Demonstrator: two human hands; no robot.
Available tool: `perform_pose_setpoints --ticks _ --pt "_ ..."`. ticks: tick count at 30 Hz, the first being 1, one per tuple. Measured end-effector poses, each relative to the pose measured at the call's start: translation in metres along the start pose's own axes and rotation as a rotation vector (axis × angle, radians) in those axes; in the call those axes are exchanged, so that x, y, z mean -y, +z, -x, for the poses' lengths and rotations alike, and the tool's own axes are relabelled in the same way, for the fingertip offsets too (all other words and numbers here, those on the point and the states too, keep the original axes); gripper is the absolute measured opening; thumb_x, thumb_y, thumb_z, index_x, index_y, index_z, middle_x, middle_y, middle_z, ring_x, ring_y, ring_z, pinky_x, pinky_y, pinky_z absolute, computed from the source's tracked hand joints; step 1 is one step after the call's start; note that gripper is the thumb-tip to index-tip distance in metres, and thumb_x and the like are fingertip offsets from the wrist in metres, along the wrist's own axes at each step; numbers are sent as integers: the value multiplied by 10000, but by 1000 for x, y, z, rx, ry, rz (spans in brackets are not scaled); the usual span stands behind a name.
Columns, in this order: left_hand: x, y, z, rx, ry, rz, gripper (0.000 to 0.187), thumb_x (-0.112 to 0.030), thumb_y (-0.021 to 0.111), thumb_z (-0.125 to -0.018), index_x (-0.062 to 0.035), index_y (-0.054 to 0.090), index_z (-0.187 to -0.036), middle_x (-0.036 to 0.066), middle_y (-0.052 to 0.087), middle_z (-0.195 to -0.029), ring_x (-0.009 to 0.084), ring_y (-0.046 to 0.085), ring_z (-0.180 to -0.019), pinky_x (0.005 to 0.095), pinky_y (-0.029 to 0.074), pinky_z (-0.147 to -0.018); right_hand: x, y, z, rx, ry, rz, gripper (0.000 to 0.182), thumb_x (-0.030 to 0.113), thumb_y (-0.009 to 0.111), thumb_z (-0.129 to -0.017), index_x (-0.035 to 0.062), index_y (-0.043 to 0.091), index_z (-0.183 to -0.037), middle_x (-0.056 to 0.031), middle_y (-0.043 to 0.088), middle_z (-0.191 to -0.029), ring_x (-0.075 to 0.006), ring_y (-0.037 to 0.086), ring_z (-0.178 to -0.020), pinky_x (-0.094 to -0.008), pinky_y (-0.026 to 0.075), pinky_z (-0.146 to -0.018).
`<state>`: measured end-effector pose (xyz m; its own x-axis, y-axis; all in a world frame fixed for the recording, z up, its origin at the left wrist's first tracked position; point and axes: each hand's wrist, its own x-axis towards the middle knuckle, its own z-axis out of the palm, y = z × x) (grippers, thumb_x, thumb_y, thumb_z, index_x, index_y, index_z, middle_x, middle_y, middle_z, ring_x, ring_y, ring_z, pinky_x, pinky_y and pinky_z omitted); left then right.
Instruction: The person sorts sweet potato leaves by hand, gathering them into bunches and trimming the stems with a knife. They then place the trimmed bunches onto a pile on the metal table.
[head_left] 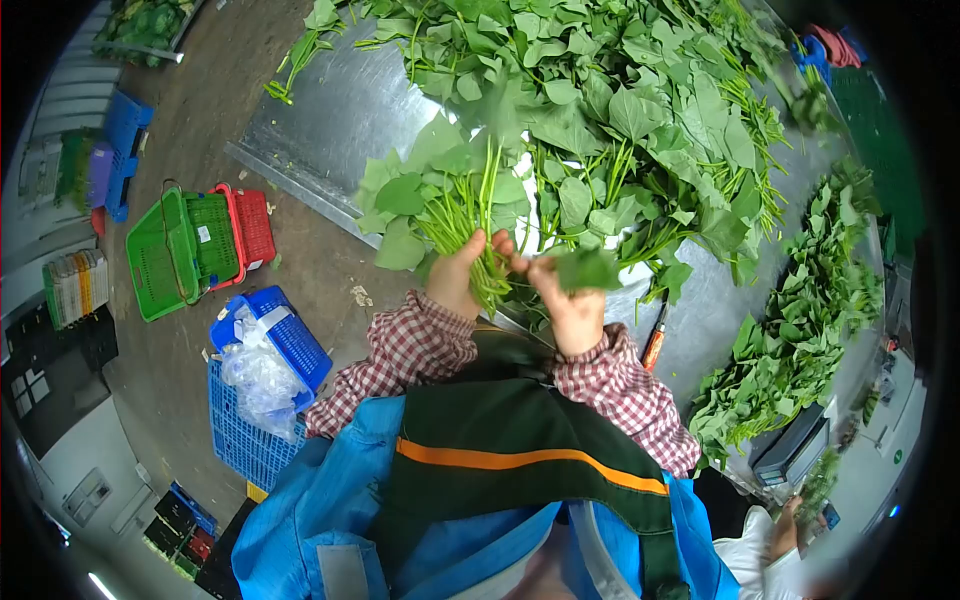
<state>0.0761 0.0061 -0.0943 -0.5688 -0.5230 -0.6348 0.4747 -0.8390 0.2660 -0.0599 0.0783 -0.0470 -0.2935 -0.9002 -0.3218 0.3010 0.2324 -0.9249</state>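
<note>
My left hand (458,277) is wrapped around a bunch of leafy green stems (470,215), with the cut ends pointing down toward me. Close beside it, my right hand (572,305) has its thumb and fingers pinched together on a green leaf (587,268), which is blurred. Its fingertips come near the stem ends of the bunch. Beyond both hands, a large heap of the same leafy greens (640,110) covers much of the metal table (320,130). A knife with an orange handle (655,345) lies on the table to the right of my right hand.
Green (160,255) and red baskets (254,225) stand on the floor at left. Nearer are blue crates (235,420) with clear plastic bags (262,380). More bundled greens (790,320) lie in a row at right, by a dark scale-like device (790,450). Another person's arm (785,530) shows at lower right.
</note>
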Motion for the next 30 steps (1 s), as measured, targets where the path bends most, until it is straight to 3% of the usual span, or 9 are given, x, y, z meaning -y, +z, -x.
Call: perform_pose_setpoints --ticks 4,7,9,12,13,15,17,19,30 --pt "-18 7 -10 -237 144 1 217 -202 479 -887 -19 478 -1005 85 561 -860 167 537 -734 301 477 -680 -16 -23 39 423 -49 -210 202 28 541 -782 -13 555 -979 -144 603 -876 -292 580 -830 -359 455 -794" --pt "-26 4 -10 -214 283 -202 235 -217 505 -876 -26 478 -1010 59 557 -838 150 518 -714 308 467 -676 -23 -97 44 527 -23 956 347 6 569 -714 29 547 -1059 -175 592 -963 -323 572 -904 -367 461 -787" --pt "-29 5 -9 -194 97 -209 313 -271 508 -873 -15 473 -1050 20 517 -754 125 485 -671 300 442 -669 -12 -115 34 165 41 1357 428 66 611 -700 25 510 -1114 -196 571 -1004 -329 564 -914 -377 457 -779" --pt "-15 -9 -24 -78 -203 17 391 -310 497 -874 11 461 -1095 -12 432 -619 97 435 -593 288 413 -646 -10 -103 -19 -335 198 535 310 264 597 -789 -13 594 -928 -148 627 -736 -261 618 -733 -336 473 -649" --pt "-12 -3 -28 -41 -189 -55 391 -305 497 -874 15 460 -1097 -17 425 -607 94 432 -587 286 412 -645 -19 -101 -40 -386 137 799 306 264 598 -788 -15 589 -912 -144 622 -759 -222 617 -732 -312 469 -626" --pt "-11 8 -32 30 -160 -204 392 -295 499 -874 22 459 -1100 -27 412 -581 88 426 -574 280 411 -644 -34 -91 -58 -276 140 1169 273 227 623 -772 -21 579 -879 -124 597 -733 -178 606 -702 -288 457 -586" --pt "-26 17 -20 94 17 -193 329 -224 525 -860 -11 484 -1107 2 513 -723 102 487 -666 286 433 -670 -5 -76 -38 -157 -116 816 236 195 639 -765 -18 572 -841 -83 575 -717 -108 567 -664 -246 430 -542" --pt "-37 23 -2 27 141 -166 327 -185 563 -832 -25 504 -1110 44 567 -834 124 534 -750 314 454 -699 -1 -81 -24 -212 89 258 147 123 614 -789 1 568 -858 2 527 -620 -49 450 -482 -200 352 -437" --pt "11 61 0 99 312 -720 164 -32 585 -797 7 527 -945 101 592 -922 146 574 -774 245 475 -648 9 -45 -4 -100 113 108 132 59 620 -794 -36 582 -877 -41 596 -664 -69 523 -536 -190 418 -488"
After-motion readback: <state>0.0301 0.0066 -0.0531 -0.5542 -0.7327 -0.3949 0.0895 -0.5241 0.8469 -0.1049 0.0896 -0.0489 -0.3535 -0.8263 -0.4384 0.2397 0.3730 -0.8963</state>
